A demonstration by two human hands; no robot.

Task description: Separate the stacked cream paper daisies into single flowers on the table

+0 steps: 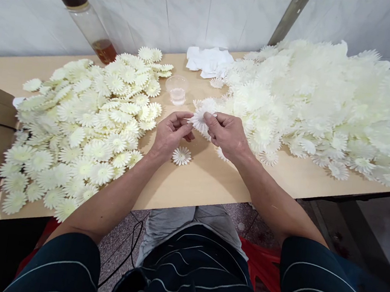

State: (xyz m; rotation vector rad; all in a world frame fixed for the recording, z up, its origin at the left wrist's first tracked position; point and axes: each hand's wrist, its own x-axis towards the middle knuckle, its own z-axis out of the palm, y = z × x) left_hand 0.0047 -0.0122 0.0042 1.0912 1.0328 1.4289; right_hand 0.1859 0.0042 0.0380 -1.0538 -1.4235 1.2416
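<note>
Between a tall flower heap [321, 101] upper right and a flatter heap [85, 121] left, pinching in the right hand [230, 134] and meeting with the left hand [170, 135] (hold unclear) a white flower [199, 117] mid-frame — probably parting or stacking layers, next calling for a light touch.

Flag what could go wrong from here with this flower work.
The clear plastic cup stands just beyond the left hand; a knock might tip it. The loose white flower beside that hand could get brushed aside. The left flower pile reaches the near edge of the table; its front flowers might slip off.
</note>
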